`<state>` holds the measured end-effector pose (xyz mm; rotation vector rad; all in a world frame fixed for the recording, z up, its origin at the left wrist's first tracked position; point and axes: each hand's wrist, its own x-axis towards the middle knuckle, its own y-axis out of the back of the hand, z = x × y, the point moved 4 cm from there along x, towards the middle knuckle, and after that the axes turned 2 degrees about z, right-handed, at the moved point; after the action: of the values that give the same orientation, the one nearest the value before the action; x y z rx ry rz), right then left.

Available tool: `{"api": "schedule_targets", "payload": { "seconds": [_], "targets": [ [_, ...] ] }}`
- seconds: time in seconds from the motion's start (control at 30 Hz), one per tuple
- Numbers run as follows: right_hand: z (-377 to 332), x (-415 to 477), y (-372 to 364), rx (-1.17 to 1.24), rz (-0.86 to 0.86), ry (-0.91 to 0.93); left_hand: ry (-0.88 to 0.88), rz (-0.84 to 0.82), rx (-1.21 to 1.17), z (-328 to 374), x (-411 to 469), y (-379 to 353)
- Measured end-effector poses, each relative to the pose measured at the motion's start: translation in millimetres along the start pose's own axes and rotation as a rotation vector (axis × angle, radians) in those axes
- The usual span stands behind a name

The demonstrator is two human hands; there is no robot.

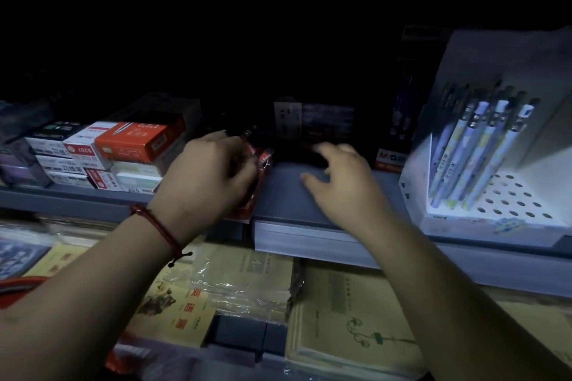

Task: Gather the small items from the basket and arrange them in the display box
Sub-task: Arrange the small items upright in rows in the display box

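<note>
Over the shelf point(291, 204), the left hand point(204, 176) grips red packets point(264, 161); the right hand point(346, 185), also over the shelf, has a wide, empty grip.

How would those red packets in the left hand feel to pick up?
Probably light: the left hand grips what looks like several red packets at once. Their glossy wrapping looks slippery and a bit floppy, so they might slide apart in a loose grip.

Stacked boxes point(123, 148) left on shelf point(294, 198), pen stand point(513, 65) right, notebooks point(356, 303) below
</note>
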<state>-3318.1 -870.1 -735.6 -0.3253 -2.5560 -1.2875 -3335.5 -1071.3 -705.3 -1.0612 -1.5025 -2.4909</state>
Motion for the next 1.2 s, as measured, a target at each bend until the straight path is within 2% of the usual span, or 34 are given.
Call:
{"api": "schedule_targets", "payload": {
  "seconds": [0.1,0.2,0.33,0.5,0.73,0.87,1.07,1.2],
  "targets": [
    [2.6,13.7,8.1,-0.252,0.023,0.013,-0.054,-0.031,-0.071,9.9,-0.4,-6.3],
    [-2.3,26.3,4.8,-0.356,-0.014,0.005,-0.072,-0.054,-0.102,10.2,-1.0,-12.6],
    [2.4,38.2,-7.2,-0.401,-0.103,-0.053,-0.052,-0.054,-0.137,5.6,-0.3,-14.9],
    [-0.5,46.8,-9.1,-0.381,-0.119,-0.065,-0.033,-0.072,-0.155,2.2,-0.6,-15.1],
    [-1.1,53.5,-7.8,-0.276,0.041,0.014,-0.010,-0.073,-0.171,4.3,-2.3,-13.7],
    [2.0,47.6,-4.8,-0.180,0.081,-0.004,-0.008,-0.059,-0.164,4.4,-4.8,-9.5],
    [4.7,18.2,20.0,0.191,0.198,-0.092,0.047,-0.036,-0.036,-12.4,-12.2,11.8],
    [17.4,-1.2,20.6,0.520,0.135,-0.252,0.159,-0.124,0.132,-25.0,-19.9,11.6]
  ]
}}
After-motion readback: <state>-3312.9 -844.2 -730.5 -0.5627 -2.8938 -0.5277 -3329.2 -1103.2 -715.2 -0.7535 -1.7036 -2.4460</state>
